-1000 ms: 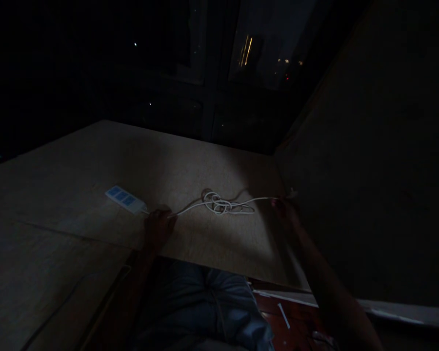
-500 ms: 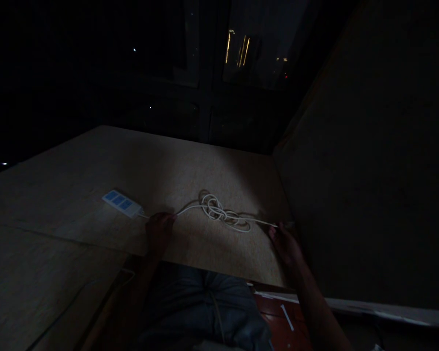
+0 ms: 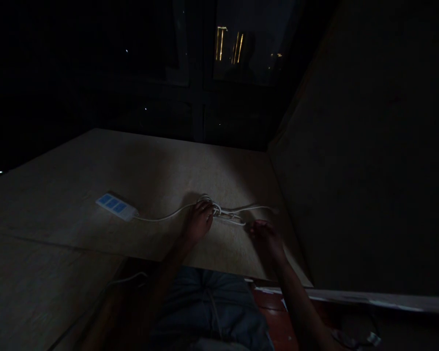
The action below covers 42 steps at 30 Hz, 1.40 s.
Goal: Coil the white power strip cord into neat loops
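Observation:
A white power strip [image 3: 116, 206] with blue panels lies on the left of the wooden tabletop. Its white cord [image 3: 161, 219] runs right into a loose bundle of loops. My left hand [image 3: 200, 222] is closed on the cord at the left part of this bundle, and its fingers cover some of the loops. My right hand [image 3: 269, 238] is just beyond the right end of the loops, fingers partly bent and apart, with no cord visible in them. Behind it, the cord's free end stretches right; its tip is blurred and dark.
The wooden tabletop [image 3: 149, 165] meets a dark wall [image 3: 369, 195] on the right and dark windows [image 3: 245, 44] at the back. A thin cable [image 3: 128, 279] hangs by the table edge at lower left. My legs [image 3: 212, 307] are under the near edge.
My left hand has moved right along the cord onto the bundle. My right hand has left the cord's far end and come left and slightly nearer. The loops are drawn narrower.

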Available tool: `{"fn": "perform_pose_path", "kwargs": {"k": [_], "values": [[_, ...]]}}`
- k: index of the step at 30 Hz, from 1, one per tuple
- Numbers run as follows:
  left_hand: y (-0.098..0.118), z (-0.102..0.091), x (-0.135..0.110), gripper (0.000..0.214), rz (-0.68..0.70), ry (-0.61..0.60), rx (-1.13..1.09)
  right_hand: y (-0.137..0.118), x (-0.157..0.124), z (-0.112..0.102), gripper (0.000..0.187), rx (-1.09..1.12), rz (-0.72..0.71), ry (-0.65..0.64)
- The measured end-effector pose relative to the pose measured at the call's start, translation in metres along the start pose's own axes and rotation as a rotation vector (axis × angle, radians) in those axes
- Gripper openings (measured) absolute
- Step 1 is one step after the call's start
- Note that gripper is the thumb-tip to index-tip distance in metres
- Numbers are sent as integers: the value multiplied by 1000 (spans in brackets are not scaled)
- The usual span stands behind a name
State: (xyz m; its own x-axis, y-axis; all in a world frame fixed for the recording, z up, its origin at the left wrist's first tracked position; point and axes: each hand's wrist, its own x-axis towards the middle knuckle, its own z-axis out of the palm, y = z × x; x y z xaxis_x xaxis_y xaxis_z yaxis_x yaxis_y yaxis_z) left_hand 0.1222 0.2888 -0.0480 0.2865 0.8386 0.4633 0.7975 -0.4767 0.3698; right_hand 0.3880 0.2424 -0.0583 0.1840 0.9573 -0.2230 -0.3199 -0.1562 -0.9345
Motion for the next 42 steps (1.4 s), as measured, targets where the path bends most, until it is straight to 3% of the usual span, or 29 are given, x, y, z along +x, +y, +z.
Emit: {"fn": "perform_pose_path", "kwargs": {"k": [4, 8, 12, 14, 16, 19, 24, 30, 35, 39, 42], "values": [[-6, 5, 9, 26, 32, -135, 136, 4, -20, 22, 27, -339, -231, -39], [-9, 5, 12, 23, 55, -190, 202, 14, -32, 43, 23, -534, -399, -139], [-7, 1, 12, 21, 49, -234, 174, 18, -38, 64, 25, -742, -661, -138], [-4, -1, 9, 19, 34, -219, 154, 17, -39, 73, 29, -854, -711, -109], [0, -2, 5, 17, 15, -190, 123, 16, -38, 81, 33, -965, -685, -68], [6, -2, -4, 17, -23, -124, 36, 17, -38, 88, 38, -1067, -523, -56], [14, 0, -15, 21, -58, -3, -175, 27, -43, 92, 35, -1074, -346, -69], [22, -2, -26, 21, -99, 32, -340, 39, -44, 90, 40, -942, -359, 11], [22, -4, -34, 19, -102, 45, -461, 39, -45, 87, 47, -961, -429, 64], [19, -4, -38, 22, -102, 51, -525, 36, -44, 84, 48, -955, -463, 69], [10, -6, -45, 26, -117, 126, -565, 36, -39, 76, 51, -864, -448, 118]]}}
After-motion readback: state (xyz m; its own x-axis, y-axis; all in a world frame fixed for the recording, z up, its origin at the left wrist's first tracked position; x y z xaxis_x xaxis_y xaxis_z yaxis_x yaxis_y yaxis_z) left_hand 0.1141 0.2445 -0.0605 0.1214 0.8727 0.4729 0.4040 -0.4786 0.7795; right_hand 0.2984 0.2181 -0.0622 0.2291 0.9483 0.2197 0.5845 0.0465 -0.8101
